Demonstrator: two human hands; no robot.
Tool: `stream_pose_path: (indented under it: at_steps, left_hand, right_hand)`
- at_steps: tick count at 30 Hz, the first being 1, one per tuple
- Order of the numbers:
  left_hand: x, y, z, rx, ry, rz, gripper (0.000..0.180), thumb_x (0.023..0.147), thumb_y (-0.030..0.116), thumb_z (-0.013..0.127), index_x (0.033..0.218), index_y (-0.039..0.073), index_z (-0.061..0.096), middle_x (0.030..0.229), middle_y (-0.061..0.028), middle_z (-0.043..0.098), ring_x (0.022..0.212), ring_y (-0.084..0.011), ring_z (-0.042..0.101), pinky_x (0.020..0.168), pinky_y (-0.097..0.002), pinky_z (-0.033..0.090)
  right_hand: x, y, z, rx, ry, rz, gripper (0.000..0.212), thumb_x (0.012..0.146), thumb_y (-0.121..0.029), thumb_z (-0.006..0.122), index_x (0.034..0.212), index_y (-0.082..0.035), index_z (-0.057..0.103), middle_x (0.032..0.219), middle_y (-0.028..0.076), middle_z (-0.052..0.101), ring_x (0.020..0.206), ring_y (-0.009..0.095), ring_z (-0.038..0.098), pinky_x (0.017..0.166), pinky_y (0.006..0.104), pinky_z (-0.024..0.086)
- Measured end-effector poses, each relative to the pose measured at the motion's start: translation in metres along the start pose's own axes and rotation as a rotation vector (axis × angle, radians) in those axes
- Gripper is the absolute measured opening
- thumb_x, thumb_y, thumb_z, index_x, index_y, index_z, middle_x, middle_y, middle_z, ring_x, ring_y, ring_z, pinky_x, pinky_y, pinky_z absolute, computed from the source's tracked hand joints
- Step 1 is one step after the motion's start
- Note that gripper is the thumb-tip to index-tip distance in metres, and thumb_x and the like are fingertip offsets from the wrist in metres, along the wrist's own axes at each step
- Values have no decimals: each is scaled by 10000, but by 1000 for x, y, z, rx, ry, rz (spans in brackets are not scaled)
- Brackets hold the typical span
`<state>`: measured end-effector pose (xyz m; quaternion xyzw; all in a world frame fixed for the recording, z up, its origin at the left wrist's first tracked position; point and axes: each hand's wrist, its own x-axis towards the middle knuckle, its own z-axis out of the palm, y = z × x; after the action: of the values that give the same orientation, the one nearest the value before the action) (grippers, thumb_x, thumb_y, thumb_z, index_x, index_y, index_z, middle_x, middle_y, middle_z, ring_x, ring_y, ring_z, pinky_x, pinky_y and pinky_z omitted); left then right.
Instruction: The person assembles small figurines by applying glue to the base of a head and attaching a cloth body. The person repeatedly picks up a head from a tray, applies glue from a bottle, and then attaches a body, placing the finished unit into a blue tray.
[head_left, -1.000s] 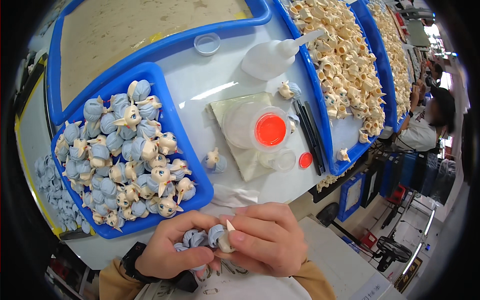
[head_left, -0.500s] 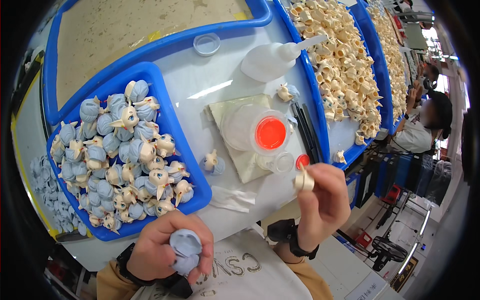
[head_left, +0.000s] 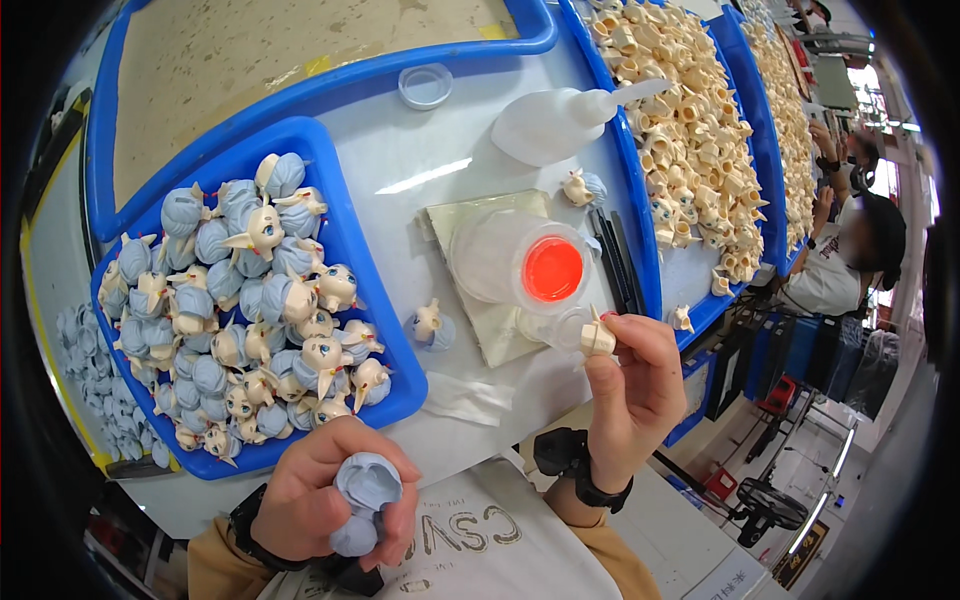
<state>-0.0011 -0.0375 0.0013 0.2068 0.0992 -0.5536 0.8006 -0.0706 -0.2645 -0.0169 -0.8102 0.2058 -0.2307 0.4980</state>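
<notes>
The step in hand is judged to be the pairing of a face part with a hair part, the two being apart and each held in a different hand. The right hand (head_left: 640, 385) is raised over the table near the small clear cup (head_left: 566, 328); its thumb and forefinger pinch a cream head piece (head_left: 599, 340). The left hand (head_left: 325, 500) is low, in front of the person's shirt, its fingers curled round at least two blue-grey hair shells (head_left: 368, 482), one above the other. The next move appears to call for turning the cream piece to suit the hollow of a shell, with a light grip that spares the pointed ear. As to condition, the cream piece is small and pale, with one thin point standing up; whether its face is painted cannot be told at this angle. The upper shell shows a concave inside and a smooth rim; the lower shows mainly its rounded outside. No damage is evident on either at this scale. Assembled heads with blue-grey hair fill the blue tray (head_left: 335, 180) on the left; loose cream parts lie heaped in the blue crate (head_left: 640, 220) on the right.
</notes>
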Motion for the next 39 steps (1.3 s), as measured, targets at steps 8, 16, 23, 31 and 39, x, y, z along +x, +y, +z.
stream_pose_path:
  at_steps: [8,16,23,31,39]
  left_hand:
    - [-3,2,1,38,27,-28,474,824,320,563,1065,-54,398,672,-98,512,529,-164,520,474,-267,409]
    - [-5,1,1,79,66,-4,509,796,322,606,1063,-76,433,692,-115,541,546,-146,520,515,-261,428]
    - [-3,1,2,77,-44,-22,438,794,214,621,1080,-74,455,729,-111,549,606,-119,521,537,-236,409]
    - [-2,-2,2,130,6,-12,383,760,146,652,1039,-50,477,744,-105,540,574,-134,525,503,-242,396]
    - [-1,-2,0,176,20,-22,381,777,206,637,1014,-48,480,734,-87,538,582,-120,536,513,-230,408]
  right_hand:
    - [3,-6,1,-239,-7,-117,290,662,-8,676,934,4,575,828,123,544,668,172,529,612,253,430]
    - [5,-14,2,-414,-21,-162,361,581,20,713,926,-31,619,786,95,545,661,189,532,591,262,432]
    - [12,-27,3,-517,-77,-206,387,558,32,721,928,-44,636,751,83,532,631,178,524,545,267,426]
    - [11,-27,3,-531,-67,-204,361,570,15,724,914,-43,631,737,78,534,625,185,527,544,266,427]
    - [3,-15,0,-417,18,-137,321,575,-15,738,871,-16,615,789,115,592,688,215,567,604,269,451]
